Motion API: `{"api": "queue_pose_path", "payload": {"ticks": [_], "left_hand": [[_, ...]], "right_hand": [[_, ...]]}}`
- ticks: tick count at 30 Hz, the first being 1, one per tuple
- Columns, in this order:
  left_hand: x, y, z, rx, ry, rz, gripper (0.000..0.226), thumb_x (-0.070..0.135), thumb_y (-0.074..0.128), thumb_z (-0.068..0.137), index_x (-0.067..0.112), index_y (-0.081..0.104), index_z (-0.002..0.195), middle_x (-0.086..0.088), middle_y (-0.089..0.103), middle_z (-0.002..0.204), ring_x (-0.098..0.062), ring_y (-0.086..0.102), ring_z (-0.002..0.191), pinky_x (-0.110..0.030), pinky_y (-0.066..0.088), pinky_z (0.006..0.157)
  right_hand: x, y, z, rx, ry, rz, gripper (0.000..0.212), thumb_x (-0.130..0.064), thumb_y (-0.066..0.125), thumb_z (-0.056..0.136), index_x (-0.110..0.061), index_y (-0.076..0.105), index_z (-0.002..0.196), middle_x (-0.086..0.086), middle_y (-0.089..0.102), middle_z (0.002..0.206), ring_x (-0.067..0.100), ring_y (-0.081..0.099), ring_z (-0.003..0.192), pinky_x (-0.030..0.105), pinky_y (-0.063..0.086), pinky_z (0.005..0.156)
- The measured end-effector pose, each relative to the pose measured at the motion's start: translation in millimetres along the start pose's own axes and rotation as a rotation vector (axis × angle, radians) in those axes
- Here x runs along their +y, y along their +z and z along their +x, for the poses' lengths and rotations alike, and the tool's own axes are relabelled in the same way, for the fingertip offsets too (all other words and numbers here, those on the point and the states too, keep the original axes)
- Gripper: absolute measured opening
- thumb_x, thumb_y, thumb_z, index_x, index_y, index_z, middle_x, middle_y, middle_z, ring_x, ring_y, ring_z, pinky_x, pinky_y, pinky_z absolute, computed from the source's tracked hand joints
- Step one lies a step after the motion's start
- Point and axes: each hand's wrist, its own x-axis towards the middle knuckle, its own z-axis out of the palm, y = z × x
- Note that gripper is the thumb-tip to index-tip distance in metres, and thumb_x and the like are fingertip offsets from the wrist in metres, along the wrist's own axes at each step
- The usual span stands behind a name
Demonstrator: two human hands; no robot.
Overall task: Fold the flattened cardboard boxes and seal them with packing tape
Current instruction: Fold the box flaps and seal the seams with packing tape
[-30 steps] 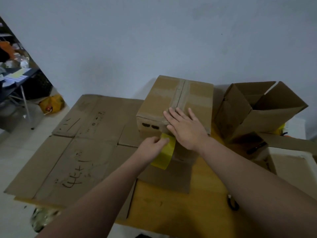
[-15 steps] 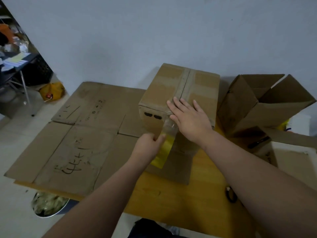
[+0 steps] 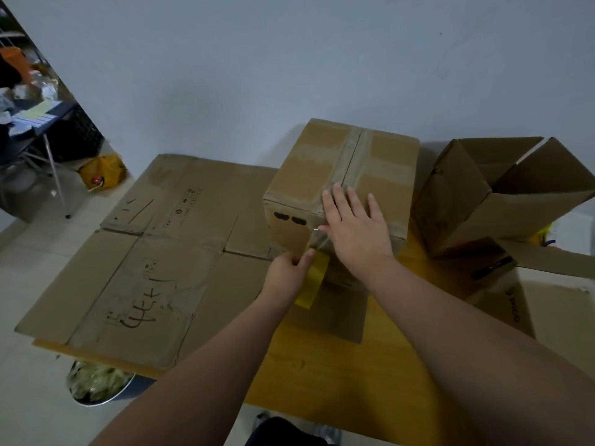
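Observation:
A folded cardboard box [image 3: 380, 162] stands on the wooden table [image 3: 328, 365], its top seam covered with clear tape. My right hand [image 3: 354, 230] lies flat with straight fingers on the box's near top edge, over the seam. My left hand [image 3: 288, 275] grips a yellow roll of packing tape [image 3: 314, 281] below the box's front face. A clear strip of tape [image 3: 317, 239] runs from the roll up to the box edge under my right hand.
Flattened cardboard boxes [image 3: 145, 262] cover the table's left half. An open, unsealed box [image 3: 502, 194] stands at the right, with more cardboard [image 3: 553, 294] and a black marker [image 3: 491, 268] before it. A metal bin [image 3: 96, 384] sits on the floor below the table's left corner.
My left hand has pulled the tape roll down and away from the box edge, stretching a strip of tape. My right hand has stayed pressed on the box top.

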Motion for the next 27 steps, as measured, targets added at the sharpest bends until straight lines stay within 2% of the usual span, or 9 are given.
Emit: {"api": "queue_pose_path", "payload": {"ticks": [8, 11, 14, 17, 20, 27], "left_hand": [[7.1, 7.0, 4.3, -0.005, -0.072, -0.035, 0.038, 0.041, 0.051, 0.096, 0.016, 0.043, 0.068, 0.001, 0.041, 0.062, -0.013, 0.039, 0.056, -0.025, 0.030, 0.052], [5.6, 7.0, 4.8, -0.045, -0.095, -0.100, 0.032, 0.038, 0.053, 0.095, 0.008, 0.057, 0.088, -0.001, 0.050, 0.073, -0.015, 0.047, 0.067, -0.026, 0.035, 0.058], [-1.1, 1.8, 2.8, -0.122, -0.095, -0.147, 0.038, 0.034, 0.056, 0.093, 0.007, 0.059, 0.119, -0.006, 0.062, 0.106, -0.021, 0.056, 0.096, -0.033, 0.045, 0.077], [-5.5, -3.3, 2.2, -0.148, -0.074, -0.173, 0.043, 0.035, 0.058, 0.092, 0.008, 0.057, 0.127, -0.007, 0.062, 0.118, -0.024, 0.056, 0.108, -0.038, 0.047, 0.092], [-4.3, -3.8, 7.5, -0.159, -0.043, -0.140, 0.044, 0.035, 0.058, 0.093, 0.007, 0.058, 0.127, -0.008, 0.064, 0.117, -0.024, 0.058, 0.107, -0.037, 0.048, 0.092], [-9.2, -4.3, 5.8, -0.164, 0.006, 0.011, 0.048, 0.037, 0.052, 0.097, 0.008, 0.050, 0.135, -0.007, 0.058, 0.128, -0.022, 0.054, 0.116, -0.027, 0.043, 0.086]], "right_hand": [[3.0, 1.5, -1.6, 0.008, -0.041, -0.091, 0.070, -0.048, 0.022, 0.103, -0.009, -0.006, 0.153, 0.017, 0.001, 0.161, 0.034, 0.006, 0.148, 0.053, 0.007, 0.118], [0.9, 0.2, -1.6, -0.002, -0.018, -0.080, 0.073, -0.051, 0.025, 0.101, -0.010, -0.005, 0.153, 0.016, 0.002, 0.161, 0.032, 0.005, 0.149, 0.053, 0.009, 0.118], [-3.3, -1.3, -3.1, -0.009, 0.040, -0.030, 0.077, -0.053, 0.030, 0.099, -0.011, -0.007, 0.153, 0.012, 0.000, 0.162, 0.028, 0.003, 0.150, 0.050, 0.007, 0.118], [-4.6, -3.6, -2.1, -0.019, 0.051, -0.033, 0.083, -0.054, 0.035, 0.097, -0.012, -0.009, 0.153, 0.010, -0.005, 0.162, 0.027, -0.001, 0.150, 0.050, 0.005, 0.119], [-4.8, -4.6, 1.4, -0.061, 0.058, -0.043, 0.081, -0.050, 0.037, 0.099, -0.013, -0.011, 0.153, 0.010, -0.009, 0.162, 0.027, -0.004, 0.149, 0.047, 0.001, 0.119], [-5.2, -10.0, 2.7, -0.080, 0.103, 0.079, 0.056, -0.040, 0.013, 0.105, -0.020, -0.004, 0.155, 0.003, -0.006, 0.163, 0.020, -0.005, 0.150, 0.043, -0.004, 0.120]]}}
